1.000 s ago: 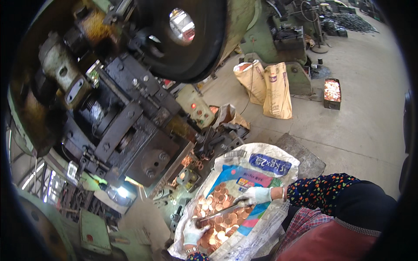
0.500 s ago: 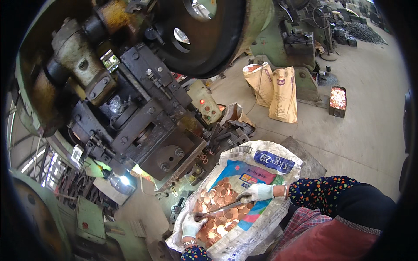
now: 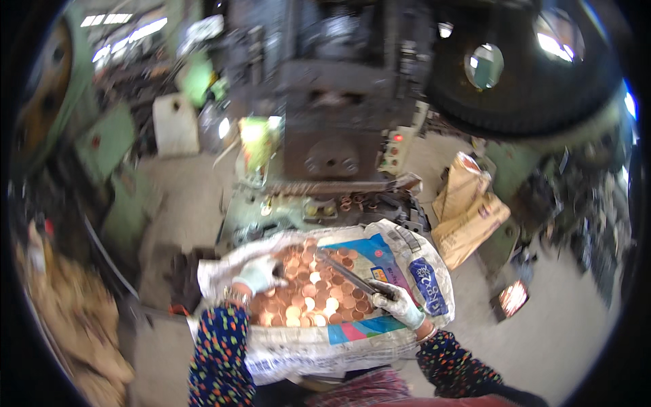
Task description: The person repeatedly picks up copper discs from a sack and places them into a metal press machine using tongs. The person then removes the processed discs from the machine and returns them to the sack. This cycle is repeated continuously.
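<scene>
Both my hands wear pale work gloves. My right hand (image 3: 401,305) is closed around the near end of a long, slim grey metal tool (image 3: 344,270), possibly tongs. Its far end points up and left over a heap of copper-coloured discs (image 3: 308,293). The discs lie on a white woven sack (image 3: 288,353) with blue and pink print, spread in front of me. At the heap's left edge, my left hand (image 3: 259,275) rests with curved, parted fingers close to the discs. No disc shows clearly in it; motion blurs the picture slightly.
A dark press (image 3: 331,152) stands straight ahead, its large flywheel (image 3: 522,74) at upper right. A control box (image 3: 395,150) with a red light is beside it. Brown paper sacks (image 3: 471,227) and a box of shiny pieces (image 3: 511,300) are at right; brown sacking (image 3: 78,319) lies left.
The view has swung round to face the press. My left hand has come off the tool's far end and moved to the left of the discs; the right still holds the tool.
</scene>
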`<state>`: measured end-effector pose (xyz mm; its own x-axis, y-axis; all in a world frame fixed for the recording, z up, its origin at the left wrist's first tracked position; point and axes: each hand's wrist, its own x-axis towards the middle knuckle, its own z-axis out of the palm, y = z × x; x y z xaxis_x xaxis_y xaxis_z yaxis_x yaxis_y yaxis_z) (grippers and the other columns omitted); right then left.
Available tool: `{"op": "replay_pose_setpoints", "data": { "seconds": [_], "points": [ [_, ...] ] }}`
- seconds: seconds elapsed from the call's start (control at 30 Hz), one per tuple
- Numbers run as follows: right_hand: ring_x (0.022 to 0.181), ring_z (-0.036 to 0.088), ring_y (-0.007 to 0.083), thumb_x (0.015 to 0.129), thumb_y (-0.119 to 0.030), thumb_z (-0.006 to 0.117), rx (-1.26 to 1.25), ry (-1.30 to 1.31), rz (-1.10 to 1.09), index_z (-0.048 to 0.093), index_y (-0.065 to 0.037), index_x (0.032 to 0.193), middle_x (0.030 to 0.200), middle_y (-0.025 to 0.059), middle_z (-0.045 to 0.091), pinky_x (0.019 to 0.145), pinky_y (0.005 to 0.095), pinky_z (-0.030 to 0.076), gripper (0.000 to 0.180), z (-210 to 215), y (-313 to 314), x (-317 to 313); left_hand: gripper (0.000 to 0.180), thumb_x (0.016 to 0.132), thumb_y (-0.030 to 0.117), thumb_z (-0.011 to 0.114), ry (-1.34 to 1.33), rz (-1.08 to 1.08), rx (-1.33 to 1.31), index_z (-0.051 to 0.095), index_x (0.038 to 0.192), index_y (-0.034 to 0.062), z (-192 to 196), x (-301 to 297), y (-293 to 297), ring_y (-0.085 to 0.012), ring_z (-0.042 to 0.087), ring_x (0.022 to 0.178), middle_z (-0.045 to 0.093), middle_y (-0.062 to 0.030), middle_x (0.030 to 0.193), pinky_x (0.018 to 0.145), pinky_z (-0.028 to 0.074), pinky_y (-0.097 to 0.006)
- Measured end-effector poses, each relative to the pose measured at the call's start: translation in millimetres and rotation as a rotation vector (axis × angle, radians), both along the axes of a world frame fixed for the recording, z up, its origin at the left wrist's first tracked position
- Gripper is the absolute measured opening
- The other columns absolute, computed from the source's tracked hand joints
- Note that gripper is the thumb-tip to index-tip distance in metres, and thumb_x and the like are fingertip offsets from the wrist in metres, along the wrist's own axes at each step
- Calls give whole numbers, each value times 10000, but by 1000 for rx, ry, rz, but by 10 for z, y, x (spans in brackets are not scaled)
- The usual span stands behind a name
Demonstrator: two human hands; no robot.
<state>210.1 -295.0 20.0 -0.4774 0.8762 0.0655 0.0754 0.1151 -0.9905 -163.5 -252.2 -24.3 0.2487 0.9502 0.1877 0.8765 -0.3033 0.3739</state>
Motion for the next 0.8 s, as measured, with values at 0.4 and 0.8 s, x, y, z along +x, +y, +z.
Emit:
{"op": "replay_pose_setpoints", "data": {
  "seconds": [0.4, 0.8],
  "points": [
    [706, 488, 40, 895, -176, 606, 250, -295, -35, 551, -1, 1248, 824, -15, 590, 654, 198, 438, 399, 701, 992, 23, 575, 674, 454, 739, 137, -37, -253, 617, 1115, 107, 278, -79, -86, -295, 572, 1060, 600, -130, 1132, 919, 450, -387],
    [789, 635, 262, 925, -310, 476, 1140, -1091, -280, 579, -175, 1160, 868, 83, 638, 669, 386, 498, 289, 618, 2140, -356, 435, 736, 424, 700, 153, 10, -93, 617, 972, 68, 289, 15, -185, -276, 612, 949, 633, -128, 1029, 818, 487, -377]
  ]
}}
